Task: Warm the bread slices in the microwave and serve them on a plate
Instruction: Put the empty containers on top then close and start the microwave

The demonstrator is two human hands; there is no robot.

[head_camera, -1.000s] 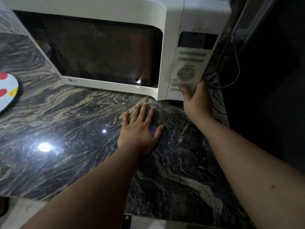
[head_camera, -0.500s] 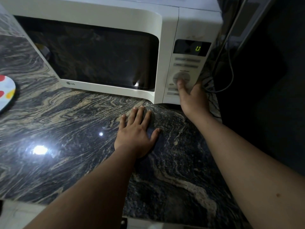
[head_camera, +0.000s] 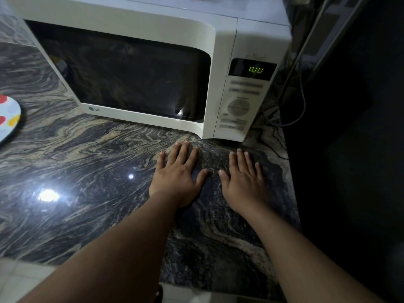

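- Now, in the head view, the LG microwave (head_camera: 140,68) fills the upper middle of the frame with its door closed; its window is dark, so the bread slices cannot be seen and are presumably inside.
- The display (head_camera: 254,69) at upper right reads what looks like 1:00, where half a second ago it showed a single digit and a second ago was blank.
- The right hand (head_camera: 242,182) has left the control panel (head_camera: 237,108) and now rests flat on the marble tabletop (head_camera: 87,160), fingers straight and spread, holding nothing.
- The left hand (head_camera: 178,173) lies just beside it, unmoved, fingers wide, also holding nothing.
- A spotted plate (head_camera: 8,119) sits at the left edge, well apart from both hands.
- Judging from this, the time is set; whether heating has started is unclear. Serving on the plate remains.
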